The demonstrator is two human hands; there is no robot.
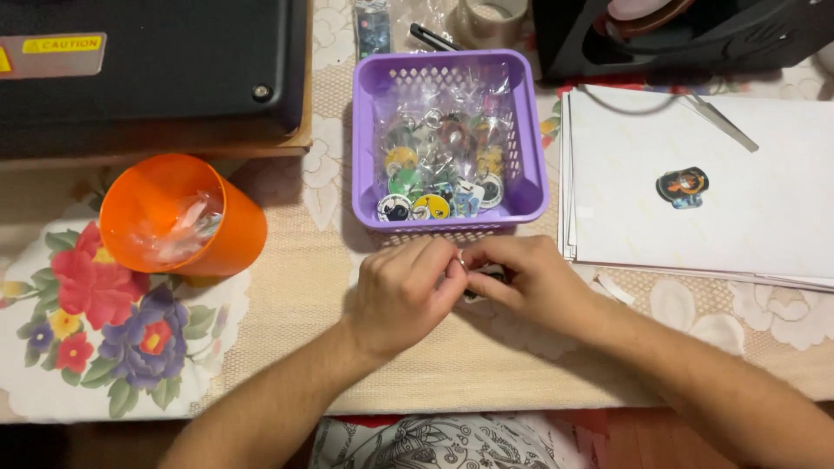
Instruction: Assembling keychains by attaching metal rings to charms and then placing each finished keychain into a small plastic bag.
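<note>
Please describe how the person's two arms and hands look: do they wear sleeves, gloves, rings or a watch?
Both forearms are bare up to the picture's edge: no sleeves show. The left hand and the right hand wear no gloves. No watch or bracelet shows on either wrist. Something small and shiny glints between the fingers; I cannot tell whether it is a ring.

An orange plastic cup (pixel 182 214) holding crumpled clear wrappers lies tipped on a floral cloth (pixel 104 321) at the left of the bench. Behind it sits a black machine (pixel 152 65). At the right lies a stack of white paper (pixel 764 217), with a small round sticker (pixel 683 186) and metal tweezers (pixel 721 123) resting on it. A tape roll (pixel 492 19) stands at the far edge.
</note>
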